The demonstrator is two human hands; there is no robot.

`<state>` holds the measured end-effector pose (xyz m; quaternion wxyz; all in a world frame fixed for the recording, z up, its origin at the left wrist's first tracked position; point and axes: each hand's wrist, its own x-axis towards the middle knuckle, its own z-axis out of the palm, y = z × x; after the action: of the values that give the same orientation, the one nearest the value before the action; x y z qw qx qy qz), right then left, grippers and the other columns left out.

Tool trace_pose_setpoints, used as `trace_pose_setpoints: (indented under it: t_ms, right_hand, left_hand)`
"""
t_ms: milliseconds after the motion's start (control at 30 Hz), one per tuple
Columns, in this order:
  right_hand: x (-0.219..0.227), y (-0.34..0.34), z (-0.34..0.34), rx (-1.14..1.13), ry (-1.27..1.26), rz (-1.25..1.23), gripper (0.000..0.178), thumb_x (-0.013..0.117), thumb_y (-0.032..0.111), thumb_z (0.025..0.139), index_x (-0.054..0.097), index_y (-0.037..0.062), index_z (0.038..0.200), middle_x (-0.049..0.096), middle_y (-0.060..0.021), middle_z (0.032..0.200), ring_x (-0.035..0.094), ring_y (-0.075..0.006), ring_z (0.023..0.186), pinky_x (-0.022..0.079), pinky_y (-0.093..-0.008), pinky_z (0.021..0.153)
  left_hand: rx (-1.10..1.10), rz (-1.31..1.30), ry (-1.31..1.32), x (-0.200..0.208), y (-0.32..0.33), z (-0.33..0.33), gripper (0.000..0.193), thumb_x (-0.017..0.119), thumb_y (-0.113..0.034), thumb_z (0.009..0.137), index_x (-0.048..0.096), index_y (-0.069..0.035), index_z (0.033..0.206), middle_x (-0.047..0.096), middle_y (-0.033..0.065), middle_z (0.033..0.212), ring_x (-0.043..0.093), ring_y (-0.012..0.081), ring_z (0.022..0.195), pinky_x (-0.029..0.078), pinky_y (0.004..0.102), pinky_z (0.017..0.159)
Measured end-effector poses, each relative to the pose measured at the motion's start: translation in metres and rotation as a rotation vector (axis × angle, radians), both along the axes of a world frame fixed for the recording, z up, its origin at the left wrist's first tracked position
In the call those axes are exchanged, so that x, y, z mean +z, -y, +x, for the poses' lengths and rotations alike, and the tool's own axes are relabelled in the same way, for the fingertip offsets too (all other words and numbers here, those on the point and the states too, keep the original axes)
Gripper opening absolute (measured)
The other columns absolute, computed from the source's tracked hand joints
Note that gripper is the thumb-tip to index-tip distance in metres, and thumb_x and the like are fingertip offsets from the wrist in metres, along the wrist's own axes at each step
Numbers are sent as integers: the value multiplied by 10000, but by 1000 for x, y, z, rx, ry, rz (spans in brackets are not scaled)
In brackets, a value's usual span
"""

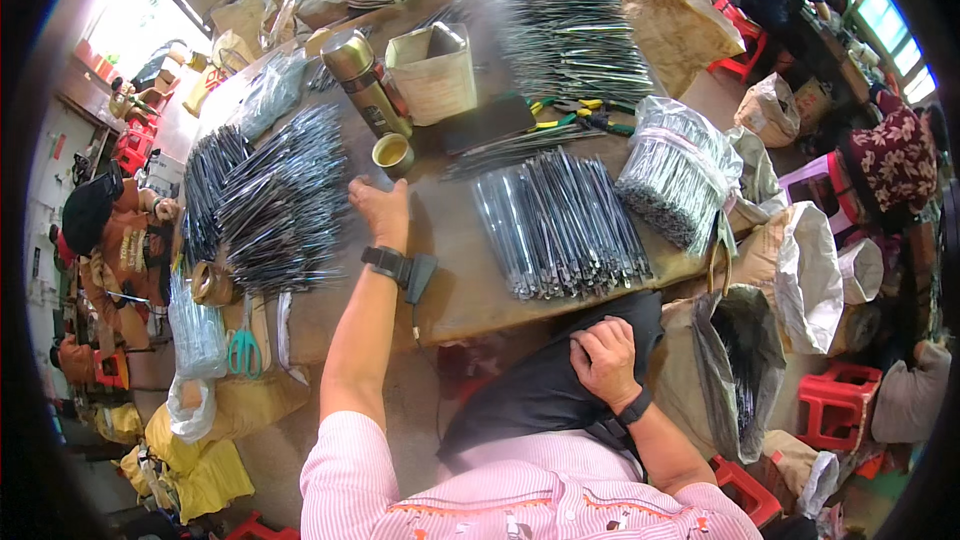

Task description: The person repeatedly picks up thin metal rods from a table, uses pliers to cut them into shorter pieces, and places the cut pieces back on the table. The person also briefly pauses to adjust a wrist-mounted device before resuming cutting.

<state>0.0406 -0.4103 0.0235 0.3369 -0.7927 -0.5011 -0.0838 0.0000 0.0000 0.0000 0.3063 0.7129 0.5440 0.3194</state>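
Left hand (380, 208): fingers spread, flat on bench (450, 260), holding nothing.
Rods (275, 202): heap just left of it; best drawn few at a time.
Cup (392, 153): just ahead; avoid.
Right hand (603, 360): clamped on cloth (540, 380).

bare tabletop (455, 240) between rod piles (275, 205), cup (392, 153) ahead

The left arm stretches far forward, its hand (381, 208) flat, palm down, fingers loosely together. The right arm is bent near the body, its hand (603, 360) curled, knuckles up.
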Motion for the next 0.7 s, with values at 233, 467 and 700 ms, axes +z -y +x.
trace_pose_setpoints:
  t_ms: [233, 467, 700]
  right_hand:
    - [0, 6, 9, 3, 27, -12, 120, 695, 66, 705, 641, 77, 812, 540, -62, 756, 560, -259, 774, 458, -414, 884]
    - [0, 3, 5, 3, 15, -18, 115, 690, 77, 715, 645, 74, 821, 543, -62, 764, 560, -263, 791, 452, -403, 865]
    - [0, -2, 1, 5, 18, -14, 110, 689, 73, 713, 648, 71, 815, 547, -62, 767, 561, -262, 791, 450, -401, 856]
  left_hand:
    - [-106, 99, 109, -10, -19, 15, 793, 872, -237, 605, 491, 75, 1228, 542, 258, 1221, 519, 359, 1158, 425, 405, 985]
    - [-159, -10, 279, -11, -28, 26, 615, 860, -162, 638, 542, 39, 1125, 663, 112, 934, 629, 158, 664, 515, 296, 572]
    - [-154, -80, 199, 1, -19, 37, 597, 873, -242, 608, 565, -18, 1067, 683, 148, 921, 684, 247, 761, 548, 351, 682]
